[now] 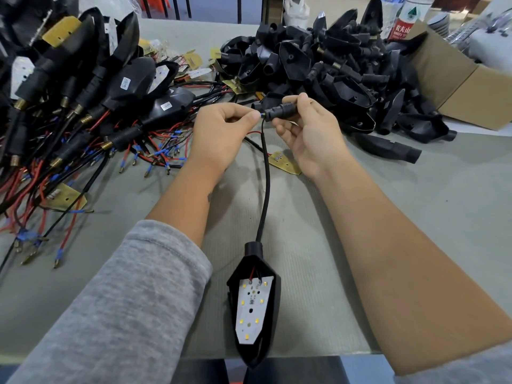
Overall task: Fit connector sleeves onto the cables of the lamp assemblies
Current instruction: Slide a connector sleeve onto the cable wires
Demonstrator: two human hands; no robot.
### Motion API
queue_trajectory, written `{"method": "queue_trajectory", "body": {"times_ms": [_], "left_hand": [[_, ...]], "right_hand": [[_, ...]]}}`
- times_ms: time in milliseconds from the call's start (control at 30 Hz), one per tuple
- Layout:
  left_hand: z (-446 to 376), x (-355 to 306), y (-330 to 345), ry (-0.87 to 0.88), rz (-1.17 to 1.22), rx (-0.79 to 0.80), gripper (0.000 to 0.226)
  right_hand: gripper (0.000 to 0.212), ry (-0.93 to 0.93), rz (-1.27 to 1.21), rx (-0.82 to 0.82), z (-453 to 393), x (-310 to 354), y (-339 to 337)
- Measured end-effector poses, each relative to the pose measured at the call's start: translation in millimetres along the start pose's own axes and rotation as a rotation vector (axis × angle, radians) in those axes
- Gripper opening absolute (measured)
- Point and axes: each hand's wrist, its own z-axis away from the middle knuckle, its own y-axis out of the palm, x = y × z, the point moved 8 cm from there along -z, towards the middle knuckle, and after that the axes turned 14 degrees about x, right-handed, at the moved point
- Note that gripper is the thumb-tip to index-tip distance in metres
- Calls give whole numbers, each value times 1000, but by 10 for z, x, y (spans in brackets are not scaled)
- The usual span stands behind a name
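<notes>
A black lamp assembly [253, 309] with a white LED board lies at the table's near edge. Its black cable [266, 178] rises to my hands. My left hand [221, 134] pinches the blue-tipped wire ends at the cable's top. My right hand [307, 128] grips a black connector sleeve [279, 110] between thumb and fingers. The sleeve's mouth meets the wire ends held by my left fingertips.
A heap of lamp assemblies with red and black wires [83, 106] fills the left. Several loose black housings and sleeves [332, 70] are piled at the back right beside a cardboard box [471, 87]. A brass-coloured circuit board [285, 162] lies under my right wrist.
</notes>
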Motion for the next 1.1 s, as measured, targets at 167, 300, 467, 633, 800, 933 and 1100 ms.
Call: {"method": "queue_trajectory", "body": {"times_ms": [167,300,467,633,800,933,1100], "left_hand": [[-6,4,14,-5,-51,40,14],[1,21,14,-10,-36,41,14],[-16,70,28,-47,12,63,16],[-20,81,64,-48,83,42,13],[-33,159,24,-108,263,-35,12],[-33,164,45,-111,197,-16,9],[-12,83,63,-47,170,-14,8]], "right_hand": [[30,-9,115,36,13,26,19],[30,-11,100,58,27,27,34],[28,-30,106,81,35,44,56],[28,-28,38,49,32,26,43],[29,-35,-62,-2,22,1,14],[29,-28,-37,-10,18,-8,3],[24,1,-17,34,29,-10,52]]}}
